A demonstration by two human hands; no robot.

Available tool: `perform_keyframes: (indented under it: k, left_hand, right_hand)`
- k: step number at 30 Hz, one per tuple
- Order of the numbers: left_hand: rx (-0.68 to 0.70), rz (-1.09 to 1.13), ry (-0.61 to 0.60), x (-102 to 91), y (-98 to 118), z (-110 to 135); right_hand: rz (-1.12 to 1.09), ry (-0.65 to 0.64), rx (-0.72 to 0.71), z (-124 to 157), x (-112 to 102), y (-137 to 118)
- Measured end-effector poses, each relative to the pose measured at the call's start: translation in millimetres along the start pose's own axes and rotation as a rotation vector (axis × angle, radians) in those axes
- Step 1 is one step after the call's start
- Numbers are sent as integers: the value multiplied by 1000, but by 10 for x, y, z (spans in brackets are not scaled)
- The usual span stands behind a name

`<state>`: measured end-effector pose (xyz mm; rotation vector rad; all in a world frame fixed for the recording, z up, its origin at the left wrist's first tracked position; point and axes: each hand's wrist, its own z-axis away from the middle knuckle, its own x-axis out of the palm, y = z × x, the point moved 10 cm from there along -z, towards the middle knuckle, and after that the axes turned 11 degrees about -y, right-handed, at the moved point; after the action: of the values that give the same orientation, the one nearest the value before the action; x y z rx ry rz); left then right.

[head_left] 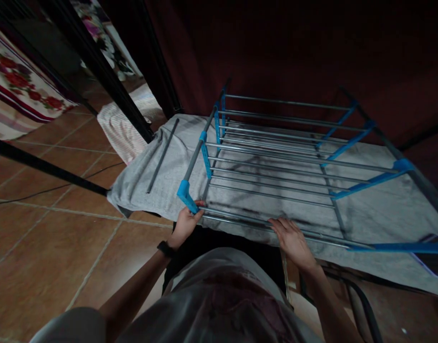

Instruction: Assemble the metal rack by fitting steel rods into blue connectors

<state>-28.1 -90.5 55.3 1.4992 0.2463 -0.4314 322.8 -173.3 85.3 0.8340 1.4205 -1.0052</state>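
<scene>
A rack of grey metal tubes [272, 194] with blue plastic connectors [185, 192] lies on a grey cloth. At its near left corner, my left hand [188, 225] grips the lower end of a blue connector, where the near tubes meet it. My right hand [292, 238] rests over the near pair of tubes, around the middle of their length. Its fingers curl over the metal, and the thumb's underside is hidden. A loose dark tube [163, 156] lies on the cloth to the left of the rack.
The grey cloth [133, 188] covers a low surface before me. A dark flat object [433, 257] lies at the right under a blue connector. Dark metal posts [97, 62] stand at the left, above a tiled floor [36, 247] crossed by a thin cable. Dark red curtain [276, 52] hangs behind.
</scene>
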Motion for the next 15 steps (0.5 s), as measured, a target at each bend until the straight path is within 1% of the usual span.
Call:
perform_keyframes:
  k: [3, 7, 10, 13, 15]
  left_hand:
    - [-36, 68, -59, 48, -15, -65]
    - [3, 124, -48, 48, 23, -65]
    - [15, 132, -38, 64, 37, -56]
    - [11, 144, -16, 68, 23, -50]
    - [4, 160, -6, 72, 7, -48]
  right_hand:
    - [-12, -1, 1, 0, 0, 17]
    - [-27, -10, -1, 16, -12, 35]
    - [-53, 8, -9, 16, -76, 9]
    - [-83, 46, -27, -61, -180, -126]
    - [-99, 66, -52, -171, -249, -302]
